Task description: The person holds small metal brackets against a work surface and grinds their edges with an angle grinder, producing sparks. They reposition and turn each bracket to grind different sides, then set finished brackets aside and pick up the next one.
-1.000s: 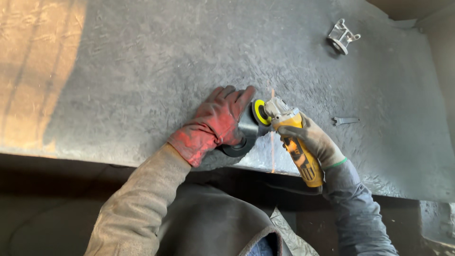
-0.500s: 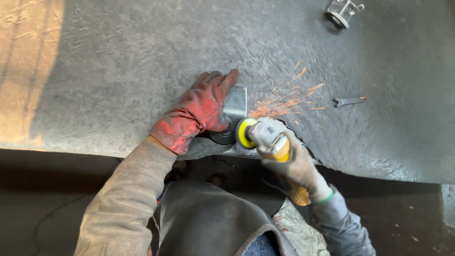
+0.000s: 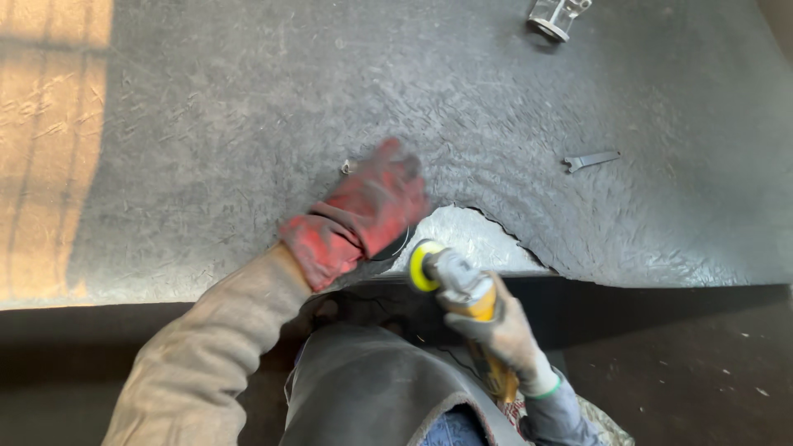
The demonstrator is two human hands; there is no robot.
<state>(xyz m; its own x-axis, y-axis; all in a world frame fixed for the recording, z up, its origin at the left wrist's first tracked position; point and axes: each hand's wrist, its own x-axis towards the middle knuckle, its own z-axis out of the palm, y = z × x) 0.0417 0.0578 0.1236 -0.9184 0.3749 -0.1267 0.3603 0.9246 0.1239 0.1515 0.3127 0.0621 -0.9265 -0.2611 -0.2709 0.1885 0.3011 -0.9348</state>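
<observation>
Yellow-bodied angle grinder [image 3: 462,301] with a yellow disc guard, low in the middle of the view, just off the near edge of a dark scuffed workbench [image 3: 248,124]. Gripped around the body by the right hand [image 3: 500,334] in a grey glove, fingers wrapped tight. Left hand [image 3: 363,216] in a red glove, just beside the disc, flat on the bench top with fingers spread. Further out, a small spanner [image 3: 591,159]; at the far edge, a metal fitting [image 3: 557,15].
</observation>
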